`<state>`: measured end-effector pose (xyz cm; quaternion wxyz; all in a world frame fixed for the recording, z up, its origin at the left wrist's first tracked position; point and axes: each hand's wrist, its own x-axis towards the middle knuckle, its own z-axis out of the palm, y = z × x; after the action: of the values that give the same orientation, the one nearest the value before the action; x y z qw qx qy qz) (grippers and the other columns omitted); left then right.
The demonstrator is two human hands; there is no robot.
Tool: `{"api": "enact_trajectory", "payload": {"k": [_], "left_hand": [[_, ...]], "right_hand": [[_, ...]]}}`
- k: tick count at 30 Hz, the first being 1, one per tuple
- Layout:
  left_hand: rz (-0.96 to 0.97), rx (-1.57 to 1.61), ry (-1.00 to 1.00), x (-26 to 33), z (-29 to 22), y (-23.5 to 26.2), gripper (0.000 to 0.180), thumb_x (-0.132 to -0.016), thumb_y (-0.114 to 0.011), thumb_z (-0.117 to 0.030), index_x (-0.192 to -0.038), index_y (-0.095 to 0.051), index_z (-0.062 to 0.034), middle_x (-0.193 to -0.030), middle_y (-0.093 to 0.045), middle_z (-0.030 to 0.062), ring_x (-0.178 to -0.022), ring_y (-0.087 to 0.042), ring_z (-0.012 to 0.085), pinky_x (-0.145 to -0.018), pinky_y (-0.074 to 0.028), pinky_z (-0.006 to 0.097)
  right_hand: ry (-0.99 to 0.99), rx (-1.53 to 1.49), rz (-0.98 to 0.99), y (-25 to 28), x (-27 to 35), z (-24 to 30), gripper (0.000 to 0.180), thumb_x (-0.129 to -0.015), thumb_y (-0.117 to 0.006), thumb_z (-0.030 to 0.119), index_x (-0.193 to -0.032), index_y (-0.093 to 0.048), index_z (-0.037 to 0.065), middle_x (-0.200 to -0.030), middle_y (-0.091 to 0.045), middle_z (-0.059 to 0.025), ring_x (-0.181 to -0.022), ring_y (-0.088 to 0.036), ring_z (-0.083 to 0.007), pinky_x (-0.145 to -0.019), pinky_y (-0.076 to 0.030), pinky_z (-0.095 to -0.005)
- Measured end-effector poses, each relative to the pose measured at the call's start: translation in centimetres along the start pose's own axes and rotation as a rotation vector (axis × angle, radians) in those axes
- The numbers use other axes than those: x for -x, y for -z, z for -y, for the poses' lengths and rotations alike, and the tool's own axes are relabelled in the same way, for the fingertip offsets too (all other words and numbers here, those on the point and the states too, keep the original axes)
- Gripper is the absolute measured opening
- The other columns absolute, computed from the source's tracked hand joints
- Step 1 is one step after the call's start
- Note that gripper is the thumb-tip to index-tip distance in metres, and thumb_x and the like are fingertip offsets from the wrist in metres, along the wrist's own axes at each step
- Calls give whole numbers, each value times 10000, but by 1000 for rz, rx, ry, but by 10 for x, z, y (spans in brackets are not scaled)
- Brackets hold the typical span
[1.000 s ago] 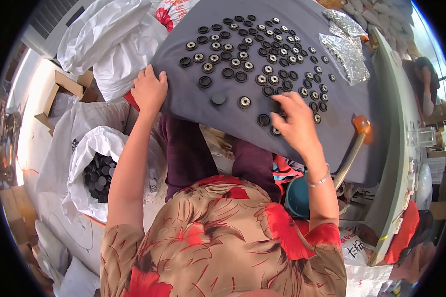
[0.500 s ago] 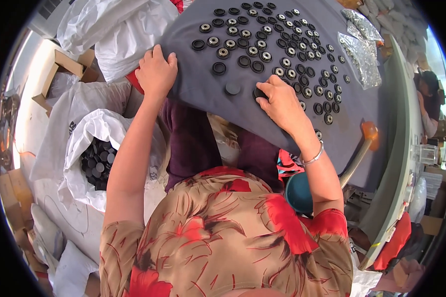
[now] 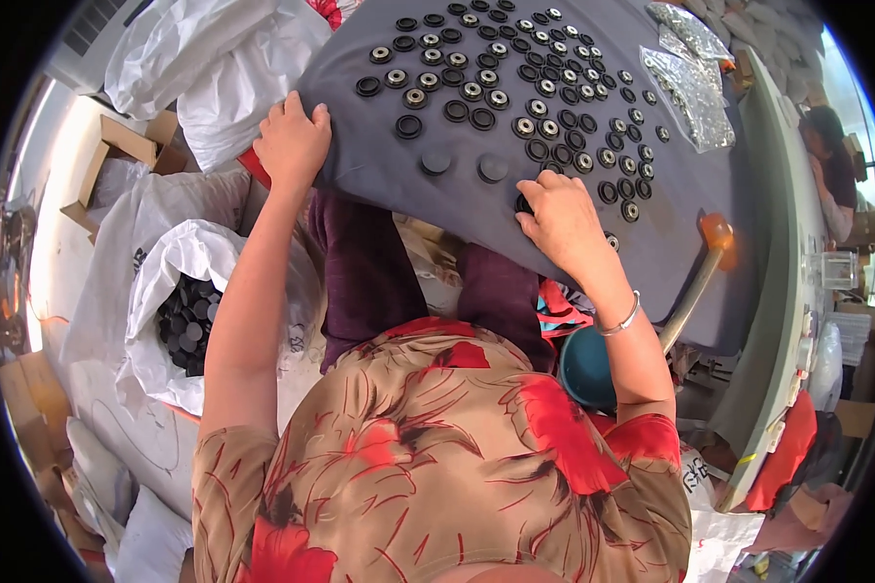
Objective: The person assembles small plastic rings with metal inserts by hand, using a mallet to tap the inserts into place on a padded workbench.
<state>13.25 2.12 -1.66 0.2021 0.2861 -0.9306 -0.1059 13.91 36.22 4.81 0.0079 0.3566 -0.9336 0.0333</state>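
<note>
My left hand (image 3: 293,143) lies at the left edge of the grey-covered table (image 3: 379,180), its fingers and thumb apart and nothing in it. Near the table's front edge, my right hand (image 3: 561,216) pinches a black round piece (image 3: 522,204) against the surface; my fingers hide most of it. Just left of that hand sit two smooth dark discs, one (image 3: 493,167) closer and the other (image 3: 436,163) farther off. Beyond them spread many black rings (image 3: 409,126), several with a silver metal bearing (image 3: 497,99) in the middle.
A hammer with an orange head (image 3: 717,231) lies at the table's right side. Clear bags of small metal parts (image 3: 685,97) rest farther back. Left of my legs stands an open white sack (image 3: 146,340) of dark discs (image 3: 191,331). A teal bucket (image 3: 585,367) is below the table edge.
My right hand has shifted right along the table, and a second smooth dark disc now shows where it was. The left hand stays at the table edge. The whole view has shifted slightly.
</note>
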Motion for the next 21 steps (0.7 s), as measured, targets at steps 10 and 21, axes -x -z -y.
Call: {"api": "enact_trajectory", "payload": {"k": [10, 21], "left_hand": [[25, -17, 12, 2, -1, 2, 521, -879, -531, -414, -1258, -552, -57, -1218, -592, 176, -1132, -553, 370, -904, -435, 525], [21, -12, -6, -1, 2, -4, 540, -881, -526, -426, -1290, -543, -74, -1228, -592, 165, -1148, -549, 363, -916, -439, 520]], "right_hand": [[-3, -293, -300, -17, 9, -1, 352, -711, -691, 73, -1056, -629, 41, -876, -574, -101, -872, -571, -287, -807, -416, -406], [-58, -285, -283, 5, 11, -21, 324, -721, -695, 131, -1028, -658, 32, -907, -580, -121, -892, -559, -313, -805, -441, -420]]}}
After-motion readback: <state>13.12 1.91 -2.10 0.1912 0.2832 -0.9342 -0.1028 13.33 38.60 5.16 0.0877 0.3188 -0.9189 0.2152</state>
